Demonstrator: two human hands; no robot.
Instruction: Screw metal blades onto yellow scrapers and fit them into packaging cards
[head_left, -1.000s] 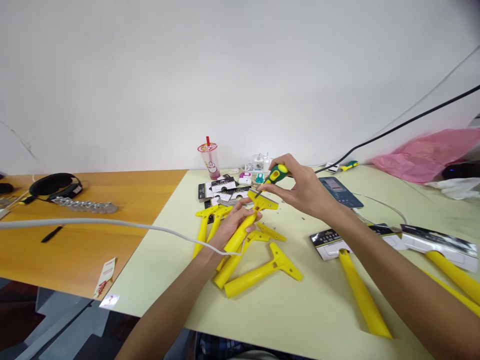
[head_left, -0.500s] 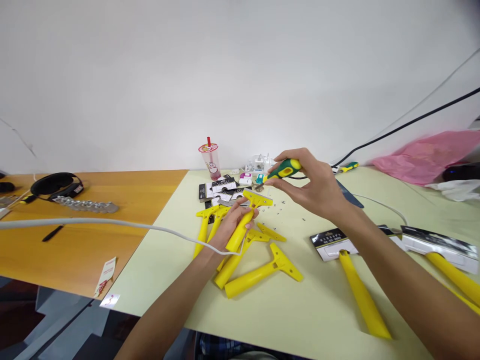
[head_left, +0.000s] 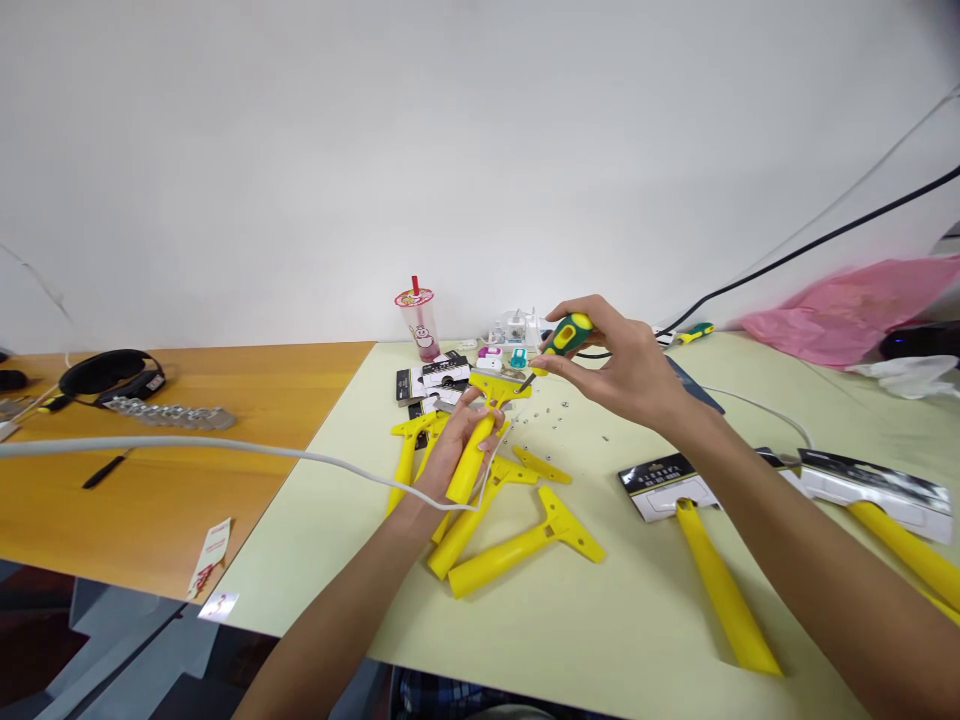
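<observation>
My left hand [head_left: 454, 445] is closed around the handle of a yellow scraper [head_left: 468, 465], its wide head pointing away from me. A thin metal edge shows along the head's far side. In my right hand [head_left: 622, 368] is a green and yellow screwdriver [head_left: 568, 336], pinched by the handle and tilted down to the left. Its tip is at the right part of the scraper's head; whether it sits in a screw is too small to tell. Several yellow scraper pieces [head_left: 502, 556] lie below and beside my left hand. Small loose screws [head_left: 547, 414] are scattered beyond them.
Black and white packages [head_left: 446, 370] and a clear cup [head_left: 422, 330] stand near the wall, beside a white power strip [head_left: 517, 328]. Carded yellow scrapers [head_left: 724, 590] lie at right. A white cable [head_left: 315, 457] crosses the view before my left wrist. A pink bag [head_left: 847, 312] lies far right.
The screwdriver's tip has come down to the scraper's head and the tool is tilted more steeply. My left hand has shifted the scraper slightly left and away from me.
</observation>
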